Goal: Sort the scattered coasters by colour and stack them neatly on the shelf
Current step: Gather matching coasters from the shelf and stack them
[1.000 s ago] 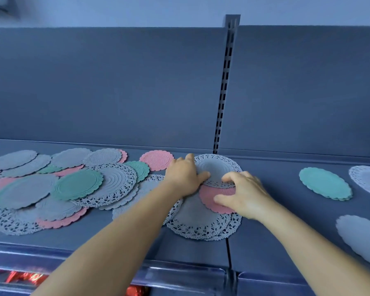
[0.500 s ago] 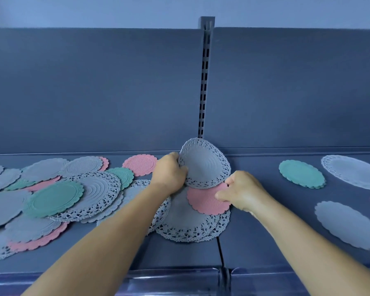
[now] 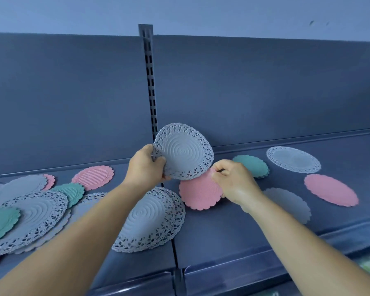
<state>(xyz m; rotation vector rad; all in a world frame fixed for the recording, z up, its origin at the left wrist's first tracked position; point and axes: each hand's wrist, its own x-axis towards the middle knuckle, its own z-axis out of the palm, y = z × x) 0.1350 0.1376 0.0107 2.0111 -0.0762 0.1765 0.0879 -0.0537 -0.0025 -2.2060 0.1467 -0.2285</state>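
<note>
Left hand (image 3: 146, 167) grips round grey lace-edged coaster (image 3: 184, 151), raised; right hand (image 3: 236, 182) pinches round pink scalloped coaster (image 3: 198, 194) over grey shelf (image 3: 222, 227).

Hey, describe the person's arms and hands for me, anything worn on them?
Both forearms are bare right up to the frame's bottom edge, with no sleeves in view. The left hand and the right hand show no gloves, rings, watch or bracelets. No markings are visible on either.

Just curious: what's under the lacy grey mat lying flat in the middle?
Under the lacy grey mat at least one more lacy grey mat peeks out at its right edge. Anything deeper is covered.
</note>
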